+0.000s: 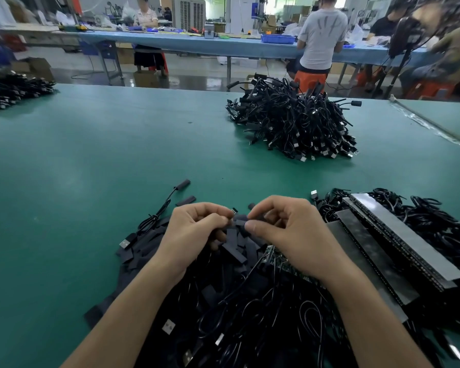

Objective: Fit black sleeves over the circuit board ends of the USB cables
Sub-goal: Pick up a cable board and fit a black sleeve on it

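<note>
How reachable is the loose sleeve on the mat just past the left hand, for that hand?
Probably yes: the loose sleeve lies on bare mat just beyond the left hand, nothing between. But its grip is occupied, pinching a second sleeve together with the right hand, so it must let go first.
</note>
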Motion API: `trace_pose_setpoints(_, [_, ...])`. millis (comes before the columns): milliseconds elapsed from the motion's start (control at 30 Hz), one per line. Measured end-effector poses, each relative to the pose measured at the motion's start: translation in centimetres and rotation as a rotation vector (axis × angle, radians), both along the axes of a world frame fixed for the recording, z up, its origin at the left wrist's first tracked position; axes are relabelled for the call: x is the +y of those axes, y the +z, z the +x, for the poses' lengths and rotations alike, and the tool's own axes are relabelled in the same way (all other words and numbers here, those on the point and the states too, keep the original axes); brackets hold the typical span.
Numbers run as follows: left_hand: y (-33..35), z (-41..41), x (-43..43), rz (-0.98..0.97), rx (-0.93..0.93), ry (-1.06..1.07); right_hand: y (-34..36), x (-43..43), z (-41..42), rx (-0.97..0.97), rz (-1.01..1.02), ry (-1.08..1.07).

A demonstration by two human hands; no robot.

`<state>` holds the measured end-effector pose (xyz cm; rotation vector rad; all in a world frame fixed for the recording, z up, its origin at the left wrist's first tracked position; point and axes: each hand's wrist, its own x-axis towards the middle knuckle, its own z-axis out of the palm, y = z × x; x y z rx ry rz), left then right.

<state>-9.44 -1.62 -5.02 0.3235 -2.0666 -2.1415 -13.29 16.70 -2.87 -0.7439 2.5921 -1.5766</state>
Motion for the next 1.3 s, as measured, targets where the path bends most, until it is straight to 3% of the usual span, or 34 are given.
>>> trace_pose_setpoints(133, [0.0, 0.3, 0.3, -0.074, 0.026, -0.143, 0.2, 0.0, 0.0, -0.071, -0.103, 0.031])
trace_pose_setpoints(300, [-0.2, 0.3, 0.2, -0.153, 0.038, -0.173, -0.2, -0.2, 0.1, -0.043, -0.051, 0.016])
trace_pose_setpoints(467, [-0.4, 0.2, 0.1, -0.128, 0.006, -0.204, -0.6, -0.3, 0.0, 0.104, 0.073, 0.006])
trace_pose_setpoints(600, [-0.2, 0.2, -0.4, -0.009, 0.001, -0.207, -0.6, 0.1, -0.2, 0.120, 0.043, -0.042])
trace_pose_setpoints(1300, [0.0, 0.3, -0.6, 0.073, 0.006, -0.163, -1.0, 1.3, -1.1, 0.002, -0.075, -0.001])
